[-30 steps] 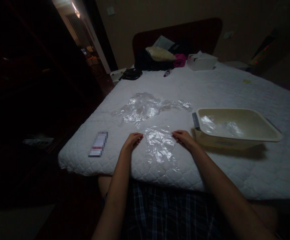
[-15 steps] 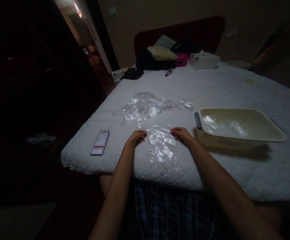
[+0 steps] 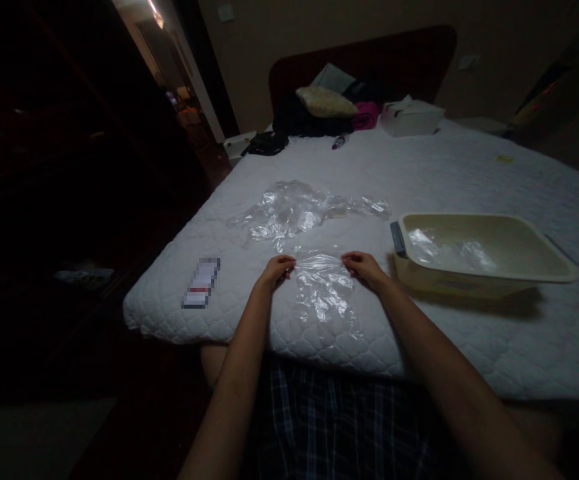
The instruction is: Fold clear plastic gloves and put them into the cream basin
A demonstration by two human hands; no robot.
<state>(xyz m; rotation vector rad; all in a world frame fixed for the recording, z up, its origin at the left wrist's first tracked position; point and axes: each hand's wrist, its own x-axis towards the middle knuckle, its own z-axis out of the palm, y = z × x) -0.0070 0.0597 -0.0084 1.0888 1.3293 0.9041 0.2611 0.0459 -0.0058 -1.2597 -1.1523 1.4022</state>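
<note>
A clear plastic bag (image 3: 324,287) lies spread on the white quilted bed (image 3: 249,313), right in front of me. My left hand (image 3: 280,268) pinches its upper left edge, and my right hand (image 3: 363,265) pinches the upper right edge. Between them the plastic is drawn taut in fine creases. Beyond my hands rests a crumpled heap of clear plastic bags (image 3: 292,210). To the right of my right hand stands a cream plastic bin (image 3: 469,283) with grey handles; more clear plastic (image 3: 449,250) lies inside it.
A phone-like object (image 3: 202,283), pixelated, lies on the bed at the left. Toward the headboard (image 3: 369,57) are pillows (image 3: 326,101), a magenta roll (image 3: 366,115), a white box (image 3: 412,119), a small bottle (image 3: 339,141) and a dark bag (image 3: 266,143). The bed's near edge meets my lap.
The bag's top edge has been pulled tighter between my hands, and straight creases now run across it. Both hands keep their grip. The view has shifted slightly.
</note>
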